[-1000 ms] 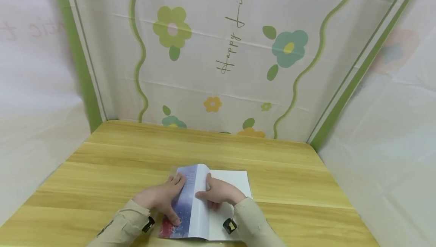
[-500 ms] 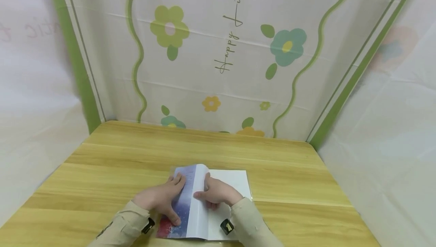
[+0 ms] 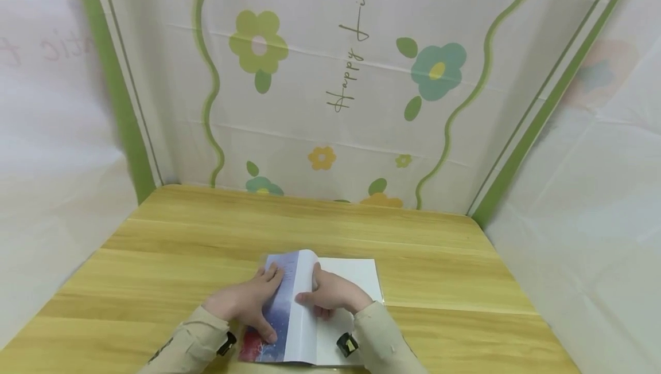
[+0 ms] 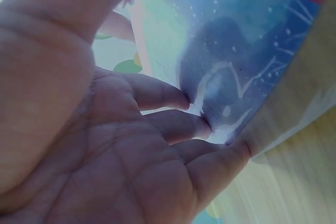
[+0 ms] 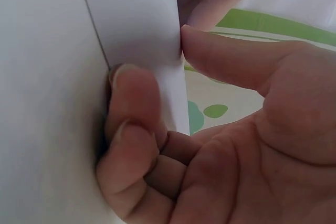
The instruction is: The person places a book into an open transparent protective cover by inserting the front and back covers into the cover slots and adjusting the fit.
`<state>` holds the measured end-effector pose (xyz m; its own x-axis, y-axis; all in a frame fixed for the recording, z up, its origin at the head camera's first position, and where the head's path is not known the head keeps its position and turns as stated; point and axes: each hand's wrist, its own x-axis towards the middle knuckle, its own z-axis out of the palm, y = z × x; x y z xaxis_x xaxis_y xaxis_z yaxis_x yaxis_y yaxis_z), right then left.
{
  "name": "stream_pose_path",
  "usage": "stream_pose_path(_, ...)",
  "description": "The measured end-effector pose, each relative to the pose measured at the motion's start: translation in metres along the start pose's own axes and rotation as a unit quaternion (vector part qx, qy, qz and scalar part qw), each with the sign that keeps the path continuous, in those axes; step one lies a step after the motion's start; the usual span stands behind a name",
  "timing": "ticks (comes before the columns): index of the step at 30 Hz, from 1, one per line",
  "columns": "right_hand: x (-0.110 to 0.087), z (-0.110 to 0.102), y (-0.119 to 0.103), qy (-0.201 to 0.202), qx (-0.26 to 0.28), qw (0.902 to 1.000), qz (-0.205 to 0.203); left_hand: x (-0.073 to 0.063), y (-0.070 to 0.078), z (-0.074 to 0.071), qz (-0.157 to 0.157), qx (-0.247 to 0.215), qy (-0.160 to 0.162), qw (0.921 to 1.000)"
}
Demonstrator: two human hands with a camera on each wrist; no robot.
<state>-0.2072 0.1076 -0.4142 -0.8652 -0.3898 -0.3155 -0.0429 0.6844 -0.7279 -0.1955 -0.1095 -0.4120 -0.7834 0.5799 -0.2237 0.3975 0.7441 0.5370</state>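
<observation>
A thin book (image 3: 283, 305) lies open on the wooden table. Its blue-purple left side carries small text at the top, white dots and a red patch with a white tree at the bottom. Beside it rises a curled white page (image 3: 302, 334); a flat white page (image 3: 335, 339) lies to the right. My left hand (image 3: 245, 302) rests on the printed side with fingers and thumb spread, fingertips (image 4: 202, 124) at the sheet near its outer edge. My right hand (image 3: 330, 291) holds the curled page, thumb at its edge and lower fingers (image 5: 134, 98) bent against the crease.
The wooden table (image 3: 439, 282) extends around the book. A white cloth (image 3: 310, 104) with printed flowers hangs behind, with pale cloth walls on both sides. Black straps (image 3: 347, 344) sit at the wrists over beige sleeves (image 3: 384, 337).
Both hands keep their places on the book. The whole head view shifts slightly.
</observation>
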Motion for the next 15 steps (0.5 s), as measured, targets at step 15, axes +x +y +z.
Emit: stream_pose_path(15,0.0005,0.0035,-0.0016,0.004,-0.028,0.9996,-0.005,-0.0001,-0.0044,0.0038,0.002,0.001,0.013,0.9999)
